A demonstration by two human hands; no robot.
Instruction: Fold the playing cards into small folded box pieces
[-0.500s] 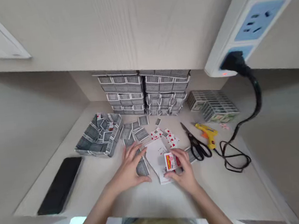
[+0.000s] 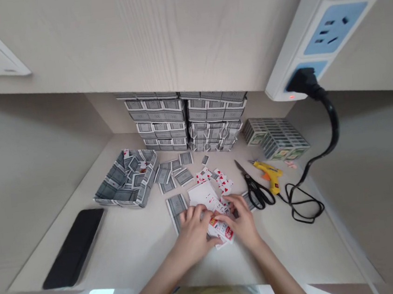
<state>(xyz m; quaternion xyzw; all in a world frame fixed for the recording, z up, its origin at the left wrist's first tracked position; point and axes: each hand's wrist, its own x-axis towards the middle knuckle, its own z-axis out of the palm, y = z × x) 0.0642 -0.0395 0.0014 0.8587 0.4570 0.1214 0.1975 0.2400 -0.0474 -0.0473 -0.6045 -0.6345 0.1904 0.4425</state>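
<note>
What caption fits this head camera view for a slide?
Left hand and right hand hold playing cards on a desk near scissors, a glue gun and card stacks.

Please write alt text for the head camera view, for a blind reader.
The left hand and right hand together hold a few playing cards at a pale desk. Loose cards, scissors and a yellow glue gun lie nearby; card stacks stand behind, a black phone at left.
</note>
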